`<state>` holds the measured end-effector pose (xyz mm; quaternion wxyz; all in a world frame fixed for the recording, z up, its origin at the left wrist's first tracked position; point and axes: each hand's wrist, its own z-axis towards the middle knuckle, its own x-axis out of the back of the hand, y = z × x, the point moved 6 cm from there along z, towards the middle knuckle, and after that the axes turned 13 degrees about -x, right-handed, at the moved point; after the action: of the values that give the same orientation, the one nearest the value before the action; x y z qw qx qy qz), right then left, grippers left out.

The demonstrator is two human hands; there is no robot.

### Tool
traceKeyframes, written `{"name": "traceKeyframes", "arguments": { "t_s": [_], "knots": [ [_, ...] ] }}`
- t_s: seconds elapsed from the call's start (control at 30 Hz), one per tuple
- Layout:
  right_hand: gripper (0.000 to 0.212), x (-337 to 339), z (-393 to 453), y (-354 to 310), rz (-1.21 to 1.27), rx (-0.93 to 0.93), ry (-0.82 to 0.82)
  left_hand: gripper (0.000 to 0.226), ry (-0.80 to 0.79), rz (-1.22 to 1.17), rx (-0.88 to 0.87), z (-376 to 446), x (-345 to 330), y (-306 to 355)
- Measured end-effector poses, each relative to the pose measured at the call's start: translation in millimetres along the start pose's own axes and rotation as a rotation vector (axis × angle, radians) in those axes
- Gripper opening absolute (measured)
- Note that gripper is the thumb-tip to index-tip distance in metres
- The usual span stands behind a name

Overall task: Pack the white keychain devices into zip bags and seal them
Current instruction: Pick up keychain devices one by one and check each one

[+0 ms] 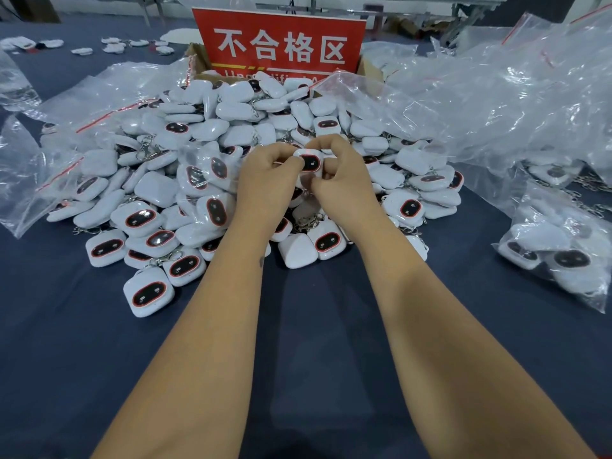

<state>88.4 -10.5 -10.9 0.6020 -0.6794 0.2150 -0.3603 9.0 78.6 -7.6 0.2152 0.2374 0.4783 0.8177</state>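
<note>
both bare hands meet above the middle of the pile, fingers curled around one small white square keychain device with a black, red-rimmed oval face (310,161). left hand (265,183) pinches its left edge between thumb and fingers; right hand (344,178) grips its right side, thumb low beneath it. a thin red line along the device's top edge hints at a clear bag over it, but whether the device sits inside a bag i cannot tell.

beneath and around the hands lies a big heap of loose white keychain devices (231,134) with silver clips, spread over a dark blue cloth table (314,326). some lie face up, some face down. at the heap's left edge are clear plastic zip bags with red seal strips (99,104), and a crumpled mass of clear zip bags (496,94) rises on the right. near the right edge, already bagged devices (556,256) rest on the cloth. behind the heap stands a red sign with white chinese characters (280,44), propped in a brown cardboard box (195,58).
</note>
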Motion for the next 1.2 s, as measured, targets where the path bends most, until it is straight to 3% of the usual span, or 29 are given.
{"name": "traceKeyframes", "arguments": {
  "t_s": [0.2,0.47,1.2],
  "knots": [
    [0.037,0.5,4.5,2.9,0.074,-0.029,-0.009,0.017,-0.012,-0.009,0.029,-1.0,0.1,-3.8],
    [0.029,2.2,6.1,2.0,0.203,-0.044,-0.023,0.020,-0.004,-0.004,0.028,0.4,0.4,-5.5],
    [0.033,1.2,4.3,1.1,0.200,-0.004,-0.068,0.018,-0.028,0.027,-0.005,0.2,-1.2,-2.9]
  ]
}}
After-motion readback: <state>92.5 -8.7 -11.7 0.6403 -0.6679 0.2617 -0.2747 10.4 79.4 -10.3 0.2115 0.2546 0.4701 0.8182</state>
